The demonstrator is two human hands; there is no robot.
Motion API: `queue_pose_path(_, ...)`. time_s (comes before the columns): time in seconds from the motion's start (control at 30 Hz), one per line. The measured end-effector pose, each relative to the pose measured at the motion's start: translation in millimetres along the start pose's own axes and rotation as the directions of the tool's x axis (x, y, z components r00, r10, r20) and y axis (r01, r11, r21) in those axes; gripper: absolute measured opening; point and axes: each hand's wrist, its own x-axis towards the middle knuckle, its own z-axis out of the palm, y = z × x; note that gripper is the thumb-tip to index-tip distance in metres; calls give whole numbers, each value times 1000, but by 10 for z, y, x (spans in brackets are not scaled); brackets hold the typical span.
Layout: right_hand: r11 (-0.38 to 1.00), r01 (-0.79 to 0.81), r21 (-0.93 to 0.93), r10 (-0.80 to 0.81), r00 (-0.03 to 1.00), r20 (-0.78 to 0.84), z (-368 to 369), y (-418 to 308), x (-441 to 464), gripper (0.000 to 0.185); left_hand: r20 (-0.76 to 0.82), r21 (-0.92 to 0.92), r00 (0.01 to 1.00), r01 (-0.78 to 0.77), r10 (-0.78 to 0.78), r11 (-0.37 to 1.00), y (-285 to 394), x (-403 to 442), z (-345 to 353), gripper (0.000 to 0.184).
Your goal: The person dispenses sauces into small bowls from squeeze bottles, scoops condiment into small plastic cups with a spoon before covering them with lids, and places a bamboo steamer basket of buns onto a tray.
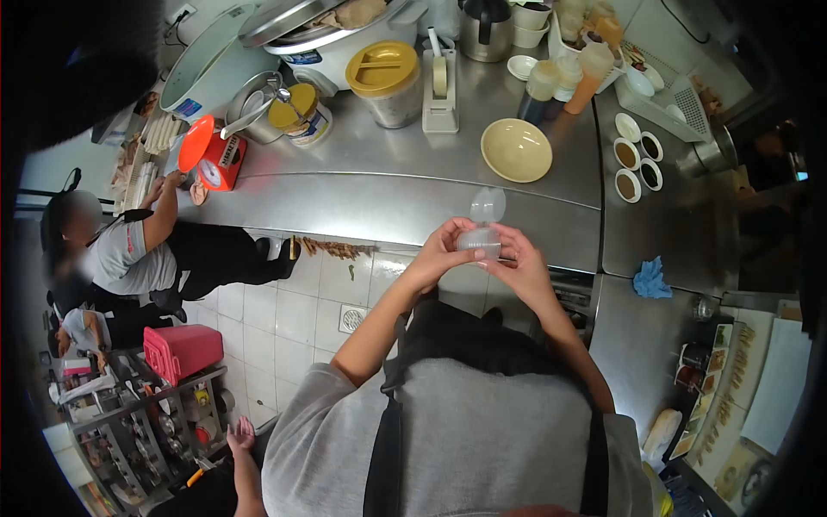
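My left hand [443,250] and my right hand [522,264] hold a small clear plastic cup [479,242] between them, in front of the counter edge. The fingers of both hands are closed around its sides. Just beyond the cup shows a clear round lid [488,205]; whether it is joined to the cup I cannot tell. A cream-coloured bowl [516,151] sits on the steel counter [379,159] past the lid.
Sauce bottles [594,73], a tape dispenser [440,90] and a gold-lidded tub [384,82] stand at the back. Small sauce cups [628,184] and a blue cloth [652,278] lie right. Near an orange scale [211,155], a person [138,250] works at the left.
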Motion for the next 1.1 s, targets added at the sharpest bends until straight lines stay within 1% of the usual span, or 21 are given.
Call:
queue_pose_path(0.1, 982, -44, -184, 54, 997, 47, 122, -86, 272, 64, 77, 26, 997, 18, -20, 999, 61, 139, -359, 45)
queue_pose_path(0.17, 940, -52, -336, 71, 996, 45, 173, -101, 455, 65, 100, 27, 990, 93, -95, 995, 227, 232, -589, 48)
queue_pose_path(0.2, 966, -72, -248, 83, 996, 33, 214, -82, 535, 64, 115, 25, 984, 133, -135, 991, 294, 284, -680, 49)
queue_pose_path(0.27, 993, -102, -64, 104, 994, 23, 340, -41, 679, 62, 139, 61, 985, 98, -106, 993, 452, 369, -806, 50)
queue_pose_path(0.37, 986, -158, -52, 159, 987, 14, 527, -97, 834, 62, 192, 109, 980, 29, -50, 994, 565, 501, -1032, 52)
queue_pose_path(0.43, 986, -166, 1, 166, 985, -37, 645, -31, 947, 61, 220, 121, 975, -17, -10, 993, 603, 564, -1145, 54)
queue_pose_path(0.57, 980, -166, 113, 181, 975, -129, 731, 124, 1099, 57, 347, 80, 938, -57, 26, 995, 727, 631, -1273, 59)
queue_pose_path(0.6, 980, -177, 93, 188, 974, -130, 740, 137, 1126, 56, 340, 204, 929, -225, 147, 953, 674, 670, -1312, 56)
queue_pose_path(0.67, 979, -200, 50, 205, 970, -129, 785, 63, 1154, 53, 322, 193, 941, -170, 101, 966, 652, 713, -1354, 54)
queue_pose_path(0.7, 977, -197, 85, 207, 970, -128, 791, 76, 1172, 52, 310, 185, 948, -140, 78, 973, 631, 718, -1379, 53)
queue_pose_path(0.73, 974, -194, 118, 209, 970, -125, 794, 89, 1199, 50, 294, 78, 956, -11, -12, 997, 678, 705, -1368, 48)
queue_pose_path(0.83, 962, -218, 166, 231, 971, -64, 757, 34, 1282, 45, 272, 144, 962, -63, 22, 987, 661, 780, -1432, 46)
queue_pose_path(0.87, 956, -236, 173, 244, 969, -31, 751, 4, 1303, 43, 266, 137, 963, -68, 29, 988, 657, 799, -1451, 46)
queue_pose_path(0.93, 950, -222, 218, 246, 965, -89, 802, -14, 1337, 38, 254, 124, 966, -78, 45, 989, 663, 830, -1473, 45)
queue_pose_path(0.97, 947, -212, 242, 246, 962, -120, 810, -25, 1365, 36, 231, 139, 970, -110, 76, 984, 671, 846, -1468, 45)
queue_pose_path(1.03, 960, -244, 141, 255, 964, -68, 766, -28, 1412, 31, 190, 175, 973, -168, 134, 970, 695, 863, -1452, 45)
queue_pose_path(1.07, 961, -260, 92, 265, 963, -44, 760, -28, 1418, 29, 185, 212, 974, -171, 133, 962, 718, 863, -1460, 44)
queue_pose_path(1.1, 957, -278, 83, 280, 960, -9, 758, -28, 1432, 28, 178, 247, 976, -171, 129, 954, 738, 859, -1476, 44)
